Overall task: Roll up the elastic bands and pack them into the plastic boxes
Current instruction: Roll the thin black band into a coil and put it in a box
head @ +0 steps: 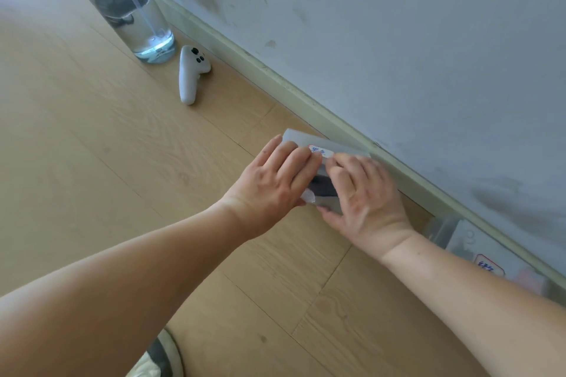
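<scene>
Two hands, head view: both rest on one plastic box, which stands on the floor just beside the skirting board.
Left hand: the fingers are nearly straight and laid flat on the lid. It presses down and clasps nothing.
Right hand: the fingers are bent over the lid and the thumb lies against the near edge, so it holds the plastic box between them.
Step in hand: judged to be pressing the lid closed.
Risk, lid: uneven pressure from the two hands may seat one side only, and the lid may spring open.
Risk, contents: a roll that uncoils may catch under the rim and block closure.
Risk, position: a hard push may slide the plastic box across the smooth floor into the skirting board.
Box contents: a dark mass shows between the hands through the translucent wall. It is judged to be a rolled elastic band.
Label: white with a red border and blue writing, on the lid. It is unreadable.
Second plastic box: sits beyond the right forearm, against the skirting board. Its contents are blurred and cannot be told.
Other items: a water bottle and a controller are well apart, at far left. A shoe is at the bottom edge.
</scene>
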